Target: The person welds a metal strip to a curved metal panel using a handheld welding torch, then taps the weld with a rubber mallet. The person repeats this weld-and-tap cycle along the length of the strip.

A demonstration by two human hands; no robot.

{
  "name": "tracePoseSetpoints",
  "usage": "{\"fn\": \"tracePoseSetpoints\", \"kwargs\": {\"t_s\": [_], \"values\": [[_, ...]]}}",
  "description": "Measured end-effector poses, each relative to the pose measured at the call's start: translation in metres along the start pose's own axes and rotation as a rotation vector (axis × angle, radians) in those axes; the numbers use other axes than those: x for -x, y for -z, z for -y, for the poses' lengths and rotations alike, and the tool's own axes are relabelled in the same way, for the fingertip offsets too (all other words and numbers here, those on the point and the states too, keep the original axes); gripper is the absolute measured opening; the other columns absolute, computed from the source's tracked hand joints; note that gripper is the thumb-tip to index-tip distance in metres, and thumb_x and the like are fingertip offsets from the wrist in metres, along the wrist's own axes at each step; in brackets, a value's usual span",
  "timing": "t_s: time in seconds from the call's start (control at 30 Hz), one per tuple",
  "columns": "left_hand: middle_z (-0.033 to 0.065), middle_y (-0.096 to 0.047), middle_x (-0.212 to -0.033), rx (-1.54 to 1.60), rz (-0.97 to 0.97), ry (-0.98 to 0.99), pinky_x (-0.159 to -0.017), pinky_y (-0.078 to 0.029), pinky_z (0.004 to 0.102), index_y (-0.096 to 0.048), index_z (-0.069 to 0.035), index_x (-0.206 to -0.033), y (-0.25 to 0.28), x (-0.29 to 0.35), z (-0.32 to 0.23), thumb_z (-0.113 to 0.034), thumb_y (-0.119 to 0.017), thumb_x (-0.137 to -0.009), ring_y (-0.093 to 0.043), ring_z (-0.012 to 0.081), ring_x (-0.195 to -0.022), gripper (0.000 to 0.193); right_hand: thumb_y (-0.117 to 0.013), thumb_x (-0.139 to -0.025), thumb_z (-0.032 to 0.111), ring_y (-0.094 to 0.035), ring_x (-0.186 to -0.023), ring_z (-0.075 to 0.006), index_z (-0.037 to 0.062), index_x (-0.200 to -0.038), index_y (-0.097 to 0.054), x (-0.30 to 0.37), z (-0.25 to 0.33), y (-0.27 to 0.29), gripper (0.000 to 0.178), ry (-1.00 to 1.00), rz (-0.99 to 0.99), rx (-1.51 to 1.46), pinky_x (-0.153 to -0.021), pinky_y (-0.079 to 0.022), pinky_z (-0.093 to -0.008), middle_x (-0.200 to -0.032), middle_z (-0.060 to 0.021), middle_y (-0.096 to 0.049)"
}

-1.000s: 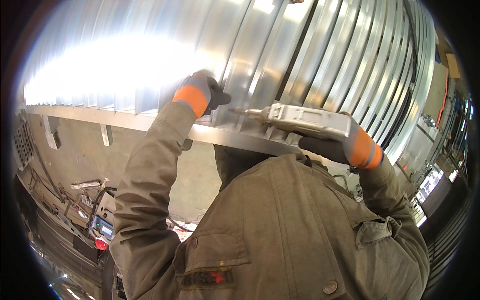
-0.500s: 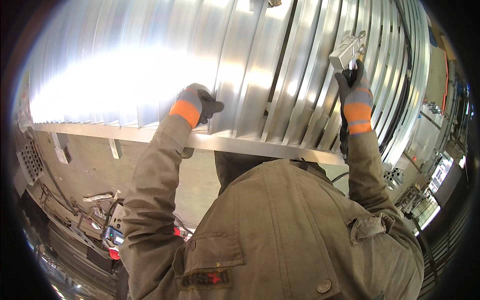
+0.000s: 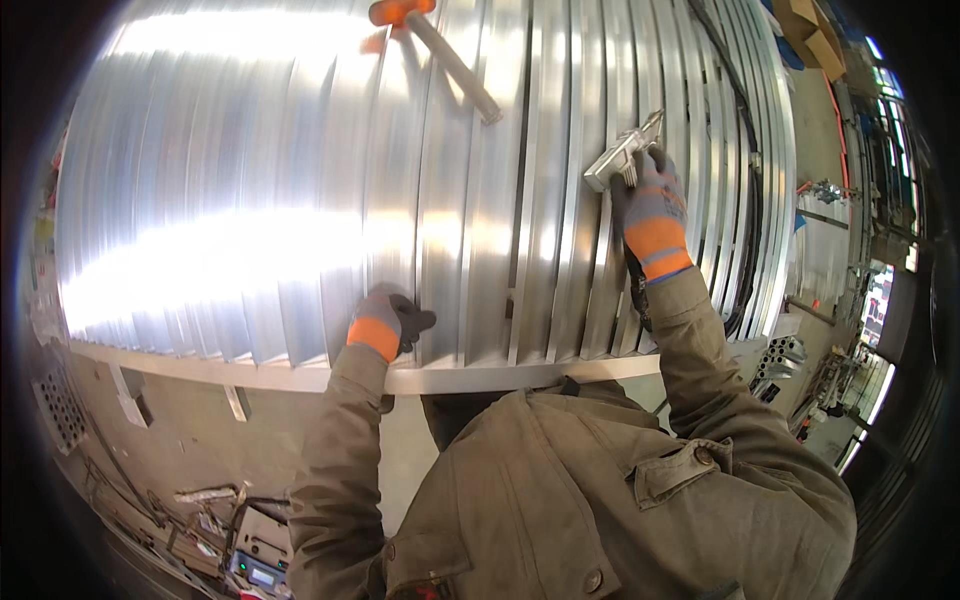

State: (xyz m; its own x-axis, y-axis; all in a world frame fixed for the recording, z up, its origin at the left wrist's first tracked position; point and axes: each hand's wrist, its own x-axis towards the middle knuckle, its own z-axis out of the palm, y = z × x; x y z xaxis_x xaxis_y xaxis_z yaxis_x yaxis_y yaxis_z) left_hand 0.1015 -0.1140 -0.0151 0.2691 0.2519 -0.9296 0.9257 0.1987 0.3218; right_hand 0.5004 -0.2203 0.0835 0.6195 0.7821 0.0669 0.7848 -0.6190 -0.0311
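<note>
Shiny metal slats (image 3: 440, 200) as the bearing surface, laid side by side and running away from the near edge. Packed closely toward the left, split by dark gaps toward the right. Bordered along the near edge by a flat, pale rail (image 3: 480, 380). Washed out by white glare in 2 broad patches at left. On top, at the far end of the view: 1 mallet (image 3: 443, 54), orange-headed, handle slanting to the lower right. Farther right: 1 black cable (image 3: 756, 205), stretched lengthwise along the slats, curving toward the near edge.
</note>
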Motion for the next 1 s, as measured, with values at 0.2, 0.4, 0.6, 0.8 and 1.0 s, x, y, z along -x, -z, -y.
{"fn": "tracePoseSetpoints", "kwargs": {"t_s": [0.2, 0.4, 0.6, 0.8, 1.0], "values": [[0.0126, -0.073, -0.066, -0.021, -0.05, -0.063, -0.051, -0.057, 0.0394, -0.077, 0.0, -0.079, 0.003, 0.005, -0.009, -0.034, -0.091, -0.091, -0.069, 0.0205, -0.054, 0.038, -0.076, -0.101, 0.045, -0.055, -0.147, -0.0398, 0.0067, -0.149, -0.064, -0.105, 0.148, -0.036, 0.062, 0.255, -0.064, -0.456, -0.123, -0.046, -0.0466, -0.157, -0.0172, -0.06], [0.0108, -0.077, -0.075, 0.073, 0.021, -0.047, -0.053, -0.055, 0.0372, -0.082, 0.0, -0.096, 0.002, -0.001, 0.004, -0.037, -0.089, -0.094, -0.07, 0.0195, -0.057, 0.038, -0.066, -0.103, 0.031, -0.078, -0.1, -0.0422, 0.0008, -0.138, -0.065, -0.17, 0.221, -0.12, 0.046, 0.39, 0.197, -0.243, -0.088, -0.062, -0.0514, -0.109, -0.0197, -0.08], [0.0093, -0.078, -0.081, -0.184, 0.129, 0.083, -0.059, -0.056, 0.0419, -0.08, -0.002, -0.097, 0.006, -0.011, -0.008, -0.051, -0.079, -0.1, -0.071, 0.0201, -0.062, 0.049, -0.065, -0.109, 0.037, -0.074, -0.082, -0.024, 0.001, -0.144, -0.062, -0.032, 0.131, -0.045, 0.05, 0.077, 0.35, -0.96, -0.074, -0.059, -0.0408, -0.097, -0.0128, -0.075], [0.0087, -0.074, -0.078, -0.005, 0.115, 0.071, -0.06, -0.056, 0.0389, -0.08, 0.0, -0.096, 0.007, -0.002, -0.006, -0.041, -0.085, -0.098, -0.066, 0.0203, -0.064, 0.041, -0.064, -0.114, 0.039, -0.069, -0.076, -0.0157, 0.0011, -0.155, -0.056, 0.14, 0.023, 0.064, 0.056, -0.084, 0.961, -0.865, -0.069, -0.056, -0.035, -0.093, -0.0077, -0.072], [0.0085, -0.071, -0.075, 0.109, 0.052, 0.126, -0.054, -0.052, 0.0381, -0.079, 0.001, -0.092, 0.004, -0.004, -0.003, -0.036, -0.092, -0.094, -0.061, 0.0193, -0.058, 0.039, -0.063, -0.114, 0.031, -0.076, -0.083, -0.0287, 0.0023, -0.16, -0.052, 0.196, -0.021, 0.083, 0.055, 0.202, 1.003, -0.824, -0.076, -0.058, -0.0425, -0.102, -0.0179, -0.075]]}}
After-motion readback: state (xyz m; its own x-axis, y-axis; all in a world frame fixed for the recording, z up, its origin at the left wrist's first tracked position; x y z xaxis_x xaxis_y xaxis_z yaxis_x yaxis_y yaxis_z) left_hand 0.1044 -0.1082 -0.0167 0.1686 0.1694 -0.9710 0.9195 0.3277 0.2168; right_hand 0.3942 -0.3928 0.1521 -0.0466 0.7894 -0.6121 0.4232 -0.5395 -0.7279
